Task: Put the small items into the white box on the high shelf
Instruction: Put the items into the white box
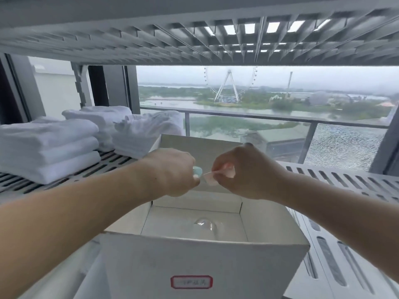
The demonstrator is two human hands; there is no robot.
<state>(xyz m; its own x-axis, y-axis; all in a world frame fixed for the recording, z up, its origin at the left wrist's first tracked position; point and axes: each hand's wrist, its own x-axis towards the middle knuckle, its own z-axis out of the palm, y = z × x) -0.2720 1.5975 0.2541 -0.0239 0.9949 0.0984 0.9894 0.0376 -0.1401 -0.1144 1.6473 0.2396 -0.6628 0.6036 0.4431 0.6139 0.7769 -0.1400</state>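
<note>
An open white cardboard box (200, 260) with a red-framed label stands on the slotted grey shelf in front of me. Inside it lies a clear, shiny plastic item (206, 225). Both hands hover over the box opening. My left hand (170, 171) is closed around a small pale-teal item (197, 171) that peeks out by the fingers. My right hand (244, 173) pinches a small clear pinkish packet (212, 179). The two hands almost touch above the box.
Stacks of folded white towels (49, 145) fill the shelf's left side, close behind the box. The bare slotted shelf (345, 182) extends to the right. Another grey shelf (194, 29) hangs low overhead. A window with a balcony rail lies behind.
</note>
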